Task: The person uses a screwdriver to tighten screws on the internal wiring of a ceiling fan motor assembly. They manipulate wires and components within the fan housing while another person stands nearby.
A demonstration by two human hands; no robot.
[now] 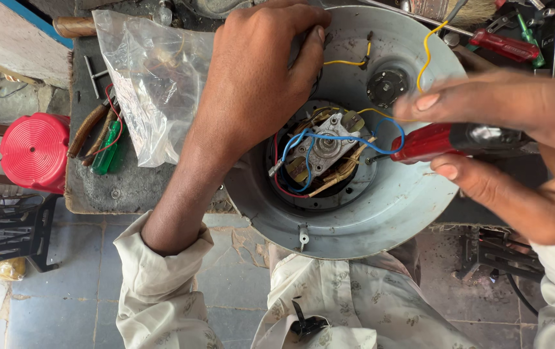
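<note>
**Screwdriver working at the motor in the round grey housing**

Screwdriver (448,141), red-handled, is being gripped by the right hand (516,148), fingers closed around it, its tip reaching the motor (321,152) among blue and red wires. The grey housing (355,220) is resting at the worktop (96,187) edge. The left hand (258,77) is pressing on the housing's far rim, fingers curled. Farther off, a clear plastic bag (148,77) is lying beside it.

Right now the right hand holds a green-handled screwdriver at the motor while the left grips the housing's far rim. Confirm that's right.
Wrong on colour only: the head view shows the screwdriver in the right hand has a red handle. Its tip is at the motor, and the left hand grips the housing at its far rim.
</note>
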